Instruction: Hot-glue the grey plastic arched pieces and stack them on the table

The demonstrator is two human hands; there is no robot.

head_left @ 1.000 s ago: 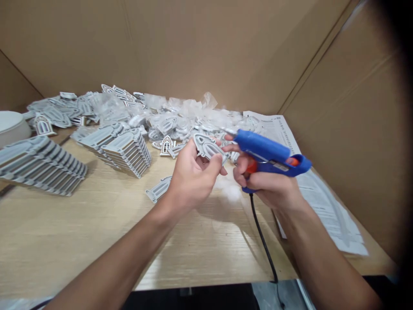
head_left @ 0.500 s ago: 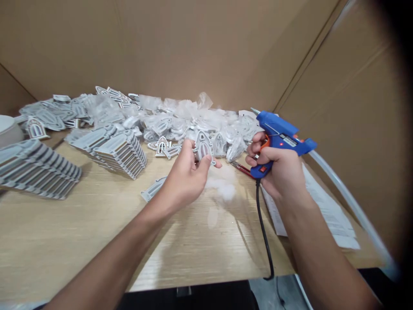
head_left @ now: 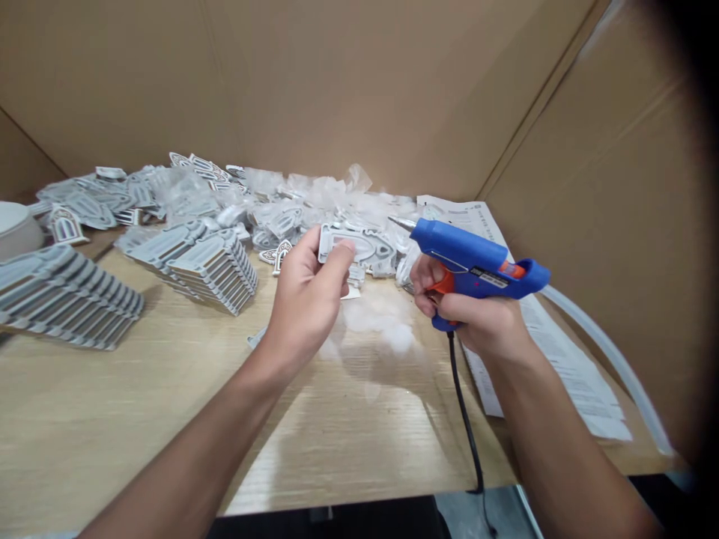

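Observation:
My left hand (head_left: 306,299) pinches a flat grey arch-shaped window piece (head_left: 359,245) above the wooden table (head_left: 168,389), holding it sideways. My right hand (head_left: 477,318) grips a blue hot glue gun (head_left: 472,262) with an orange trigger, a finger on that trigger. The gun's metal nozzle (head_left: 400,222) points left and sits just right of the held piece's upper edge. A black cord (head_left: 466,427) hangs from the gun's handle over the table's front edge. A clear glue stick (head_left: 607,359) trails from the back of the gun.
Rows of stacked grey window pieces (head_left: 213,262) (head_left: 61,296) stand at the left. Loose pieces and clear plastic bags (head_left: 303,198) are heaped at the back. A printed paper sheet (head_left: 562,359) lies at the right. Cardboard walls (head_left: 589,165) enclose the table. White fluff (head_left: 376,314) lies under my hands.
The glue gun has swung down from pointing up and away, so its nozzle now comes close to the piece. My left hand turned the piece sideways and raised it slightly.

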